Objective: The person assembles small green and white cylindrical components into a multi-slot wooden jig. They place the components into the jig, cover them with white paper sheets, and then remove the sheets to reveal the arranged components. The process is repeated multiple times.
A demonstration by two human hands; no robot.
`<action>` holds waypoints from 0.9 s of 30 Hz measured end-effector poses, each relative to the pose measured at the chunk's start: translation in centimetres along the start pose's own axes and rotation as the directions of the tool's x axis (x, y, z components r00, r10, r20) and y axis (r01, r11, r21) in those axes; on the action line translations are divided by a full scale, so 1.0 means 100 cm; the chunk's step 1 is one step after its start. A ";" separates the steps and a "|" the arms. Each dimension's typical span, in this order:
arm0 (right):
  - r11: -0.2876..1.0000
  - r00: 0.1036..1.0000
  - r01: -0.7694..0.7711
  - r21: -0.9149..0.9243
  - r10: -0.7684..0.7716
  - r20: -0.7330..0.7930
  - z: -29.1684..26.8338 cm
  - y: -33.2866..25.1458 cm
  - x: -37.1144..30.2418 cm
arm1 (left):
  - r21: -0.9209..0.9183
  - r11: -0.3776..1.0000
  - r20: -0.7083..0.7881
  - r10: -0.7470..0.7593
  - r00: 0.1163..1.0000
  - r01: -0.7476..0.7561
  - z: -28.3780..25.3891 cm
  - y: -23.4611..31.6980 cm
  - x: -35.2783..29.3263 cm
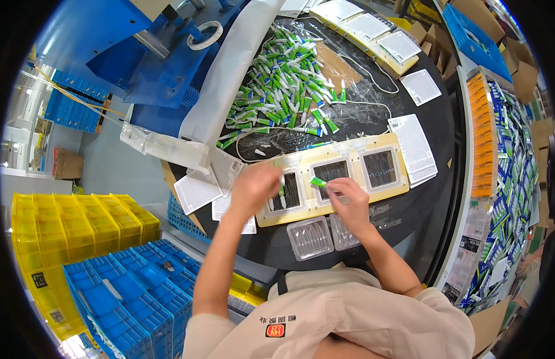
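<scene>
My right hand point(351, 204) pinches a small green-and-white squeeze tube point(318, 181) above the middle window of a long yellow fixture point(310, 157). Over the fixture's left end is my left hand point(257, 186), slightly blurred, with its fingers drawn together; a green smear shows at the fingertips, and what they hold is unclear. Clear plastic trays sit in the fixture's three windows. In the left tray point(294, 200), beside that hand, lie a few tubes. The right tray point(379, 168) shows dark ribbed slots with no tubes.
A large heap of green, white and blue tubes point(283, 78) covers the far table. Loose clear trays point(310, 238) lie at the near edge, white cards point(412, 149) on both sides. A second fixture point(367, 33) stands far right; a blue machine point(152, 66) rises left, above yellow crates point(68, 239).
</scene>
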State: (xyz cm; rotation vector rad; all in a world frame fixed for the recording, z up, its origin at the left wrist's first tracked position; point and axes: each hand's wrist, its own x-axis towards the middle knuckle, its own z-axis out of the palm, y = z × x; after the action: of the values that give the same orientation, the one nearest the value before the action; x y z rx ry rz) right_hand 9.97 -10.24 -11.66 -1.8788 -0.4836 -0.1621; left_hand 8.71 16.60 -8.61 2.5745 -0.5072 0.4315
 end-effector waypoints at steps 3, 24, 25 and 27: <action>0.940 0.949 0.310 -0.144 -0.296 0.108 0.021 0.001 -0.003 | 0.064 0.982 -0.007 0.178 0.984 -0.177 0.007 0.034 -0.049; 0.819 0.882 0.470 -0.329 -0.426 0.201 0.067 0.014 -0.010 | 0.202 0.964 -0.066 0.190 0.979 -0.174 0.040 0.028 -0.065; 0.833 0.893 0.448 -0.325 -0.398 0.210 0.070 0.014 -0.010 | 0.210 0.965 -0.081 0.179 0.981 -0.158 0.041 0.029 -0.065; 0.841 0.896 0.442 -0.310 -0.400 0.192 0.077 0.013 -0.012 | 0.216 0.966 -0.119 0.170 0.978 -0.141 0.041 0.029 -0.067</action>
State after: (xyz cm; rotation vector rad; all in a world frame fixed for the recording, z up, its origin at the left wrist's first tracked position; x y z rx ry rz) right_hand 8.48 -3.84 -15.98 -2.1077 -1.0096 -0.4568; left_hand 2.39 13.97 -13.52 2.6862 -0.6487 0.7469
